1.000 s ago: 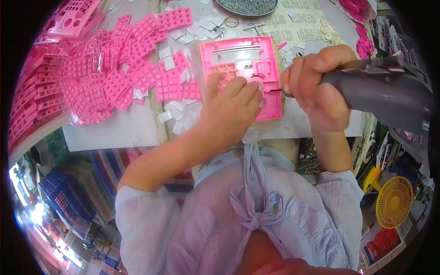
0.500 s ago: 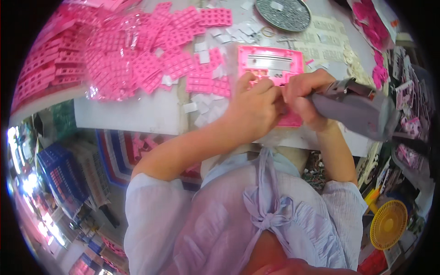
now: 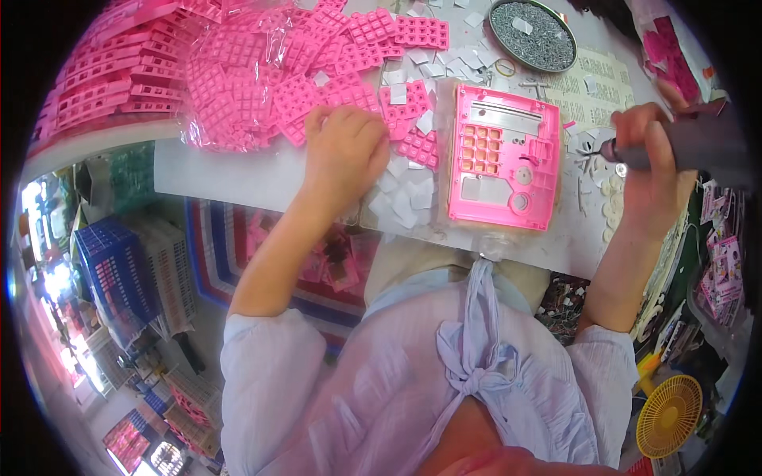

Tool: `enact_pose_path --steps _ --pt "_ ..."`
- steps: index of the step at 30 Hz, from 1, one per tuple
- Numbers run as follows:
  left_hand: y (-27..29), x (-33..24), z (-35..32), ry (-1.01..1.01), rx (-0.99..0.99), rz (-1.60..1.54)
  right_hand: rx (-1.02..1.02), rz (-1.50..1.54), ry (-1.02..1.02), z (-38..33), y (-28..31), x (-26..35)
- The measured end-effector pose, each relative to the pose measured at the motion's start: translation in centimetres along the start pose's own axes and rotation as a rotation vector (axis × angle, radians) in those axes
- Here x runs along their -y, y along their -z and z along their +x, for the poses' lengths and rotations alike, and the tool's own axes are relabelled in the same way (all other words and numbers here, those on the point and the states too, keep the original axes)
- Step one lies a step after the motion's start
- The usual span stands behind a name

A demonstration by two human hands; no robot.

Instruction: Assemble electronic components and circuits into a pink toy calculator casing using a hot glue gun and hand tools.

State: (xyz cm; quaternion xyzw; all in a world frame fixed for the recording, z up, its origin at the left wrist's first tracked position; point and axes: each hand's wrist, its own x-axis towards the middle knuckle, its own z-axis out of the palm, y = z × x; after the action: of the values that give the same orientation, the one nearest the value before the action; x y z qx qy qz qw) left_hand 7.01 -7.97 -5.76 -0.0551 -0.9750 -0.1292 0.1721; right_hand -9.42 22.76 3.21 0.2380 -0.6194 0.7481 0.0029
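A pink plastic casing lies on the table in front of me, with a grid of square openings, a metallic strip and round fittings inside. My left hand is at the near edge of a heap of pink keypad pieces. Its fingers curl downward, and whatever they grip is hidden beneath them. To the right of the casing, my right hand is wrapped around a dark grey electric screwdriver. The tool's tip points left over some loose screws, apart from the casing.
A round tray of small screws stands behind the casing. White paper squares are scattered between the heap and the casing. Stacked pink parts fill the far left. A yellow fan is at the lower right.
Both hands have left the casing. My left hand has moved left to the keypad heap; my right hand has carried the electric screwdriver away to the right. The whole view has shifted slightly.
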Motion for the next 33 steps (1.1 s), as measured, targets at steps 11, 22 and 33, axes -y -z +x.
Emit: enact_pose_path --steps 11,22,33 --pt "1.8 -6.7 -0.3 0.241 0.093 -0.876 0.619 -0.435 -0.096 -6.2 -6.5 -1.3" --pt "1.6 -6.2 1.0 0.326 0.125 -0.787 0.734 -0.734 0.143 -1.4 -4.7 -7.0" --pt "3.4 -0.9 4.5 0.308 0.039 -0.630 0.956 -1.117 0.230 -6.2 -4.2 -4.2"
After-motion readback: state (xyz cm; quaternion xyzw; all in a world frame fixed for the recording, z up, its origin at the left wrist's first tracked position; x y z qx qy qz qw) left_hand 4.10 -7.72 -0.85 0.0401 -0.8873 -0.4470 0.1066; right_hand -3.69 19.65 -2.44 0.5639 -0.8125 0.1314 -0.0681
